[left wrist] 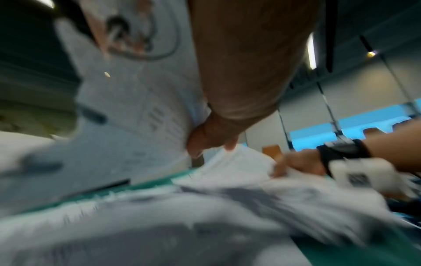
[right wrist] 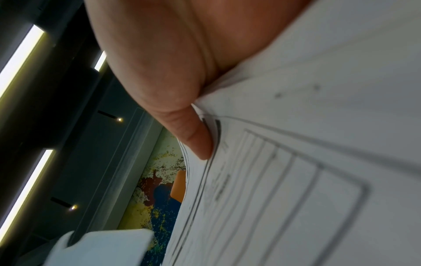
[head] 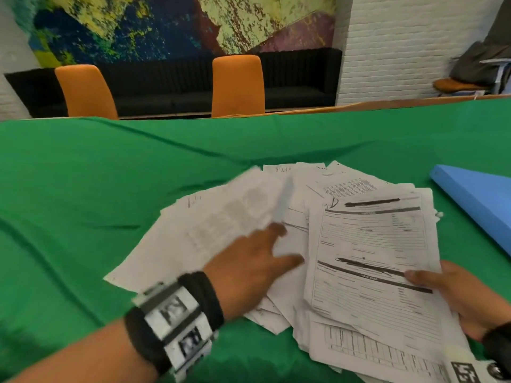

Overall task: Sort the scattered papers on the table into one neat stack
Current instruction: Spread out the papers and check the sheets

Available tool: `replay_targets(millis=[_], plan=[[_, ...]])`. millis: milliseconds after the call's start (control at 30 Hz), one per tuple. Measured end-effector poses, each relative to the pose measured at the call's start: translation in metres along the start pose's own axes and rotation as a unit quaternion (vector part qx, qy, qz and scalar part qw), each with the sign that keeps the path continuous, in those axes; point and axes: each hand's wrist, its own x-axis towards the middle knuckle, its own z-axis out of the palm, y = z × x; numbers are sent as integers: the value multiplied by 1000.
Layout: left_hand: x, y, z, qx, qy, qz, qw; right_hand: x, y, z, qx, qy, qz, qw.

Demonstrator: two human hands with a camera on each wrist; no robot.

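Scattered white printed papers (head: 298,205) lie overlapping on the green tablecloth (head: 110,189). My left hand (head: 282,244) reaches over the pile's left side; in the left wrist view its curled fingers (left wrist: 205,144) pinch the edge of a lifted, motion-blurred sheet (left wrist: 141,111). My right hand (head: 442,286) grips a stack of forms (head: 373,258) at its right edge, thumb (right wrist: 191,136) on the top sheet (right wrist: 307,171), the other fingers hidden underneath. The right hand (left wrist: 296,163) also shows in the left wrist view, beyond the blurred papers (left wrist: 205,225).
A blue folder (head: 475,200) lies at the table's right, close to the pile. Two orange chairs (head: 237,84) stand at the far edge before a black sofa (head: 298,78). Bare green cloth spreads to the left and behind the papers.
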Motion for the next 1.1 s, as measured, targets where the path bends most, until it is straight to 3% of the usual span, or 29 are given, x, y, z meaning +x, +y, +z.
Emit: replay_targets(millis=[100,300,467,600,700,833,933,1033,1100], plan=[[-5,13,35,-19,7,62,998,0,-1,0,-6,3,0,1000],[-14,10,75,-13,149,-19,989,2,0,0,-9,7,10,1000],[-8,-8,60,-60,294,-60,952,1,-1,0,7,0,16,1000],[-1,7,50,-82,373,23,924,-4,-5,7,-8,17,-14,1000],[9,7,61,-105,353,18,929,-7,-9,10,-44,39,-37,998],[37,-1,64,-131,303,-24,944,-7,-12,3,81,23,7,996],[57,4,65,-138,252,-20,958,-10,-14,1,84,-8,9,996],[67,6,63,-160,117,-56,979,-9,-12,2,20,-24,11,999],[63,-16,56,-208,39,-154,965,-7,-11,3,0,-18,23,1000]])
